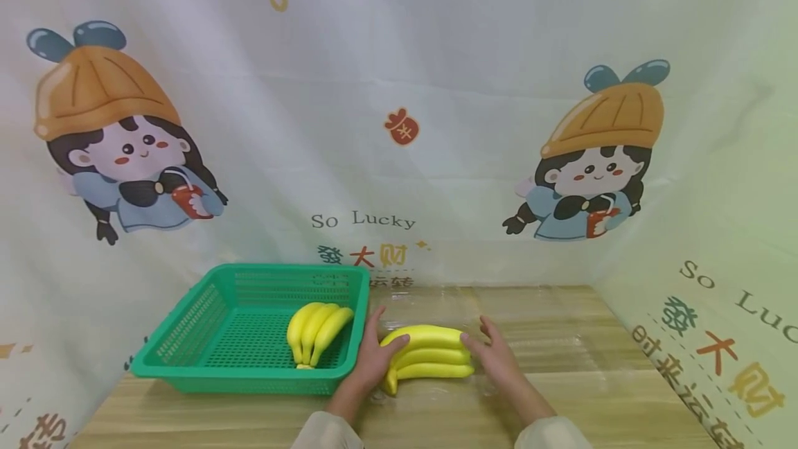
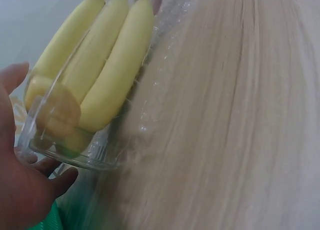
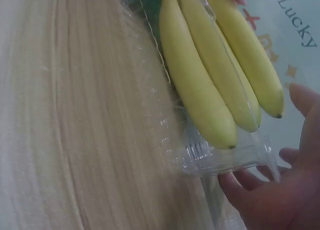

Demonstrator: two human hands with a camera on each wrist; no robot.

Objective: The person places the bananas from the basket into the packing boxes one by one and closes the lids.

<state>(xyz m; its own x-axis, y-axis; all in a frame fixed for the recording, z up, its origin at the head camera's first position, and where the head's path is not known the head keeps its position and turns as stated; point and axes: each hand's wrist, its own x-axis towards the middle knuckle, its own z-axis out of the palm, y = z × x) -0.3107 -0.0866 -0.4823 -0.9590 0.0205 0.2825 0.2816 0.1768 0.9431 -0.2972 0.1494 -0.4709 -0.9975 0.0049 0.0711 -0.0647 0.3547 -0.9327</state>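
Note:
A bunch of yellow bananas [image 1: 430, 353] lies in a clear plastic box [image 3: 220, 166] in front of me, tips to the right. My left hand [image 1: 373, 359] holds the box's left end, thumb on the near side over the bananas' stem end. At the opposite end my right hand [image 1: 499, 360] grips the box, its thumb by the banana tips. In both wrist views the fingers curl about the box's ends, partly hidden. Whether the box touches the table cannot be told.
A green plastic basket [image 1: 249, 371] stands to the left, close beside my left hand. Another bunch of bananas [image 1: 318, 328] leans inside its right part. The wooden table [image 1: 561, 345] ends at a printed cloth [image 1: 461, 158] behind and on both sides.

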